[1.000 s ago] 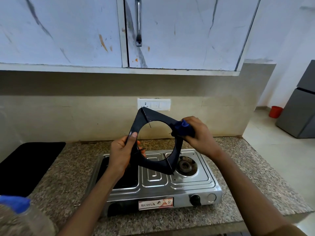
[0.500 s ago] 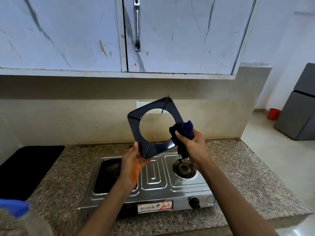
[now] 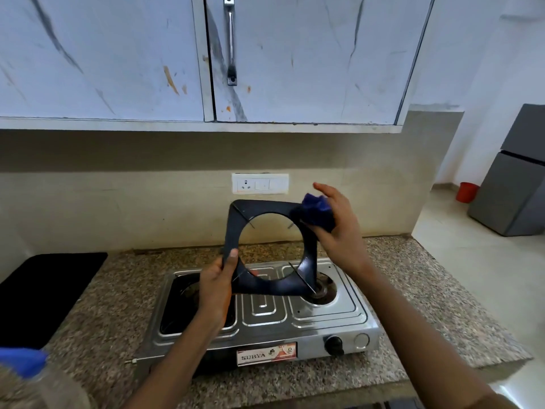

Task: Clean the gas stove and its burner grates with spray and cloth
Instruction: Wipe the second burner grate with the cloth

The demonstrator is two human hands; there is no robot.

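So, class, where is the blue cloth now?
In the head view, the blue cloth is bunched in the right hand, pressed on the grate's upper right corner, above the stove.

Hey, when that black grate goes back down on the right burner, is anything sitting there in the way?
Nothing visible. The right burner is bare, and the grate hangs just above it, held by the left hand while the right hand presses the blue cloth on its upper corner.

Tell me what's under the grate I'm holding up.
Under the burner grate sits the steel gas stove, its right burner bare. The left burner well is mostly covered by your left hand.
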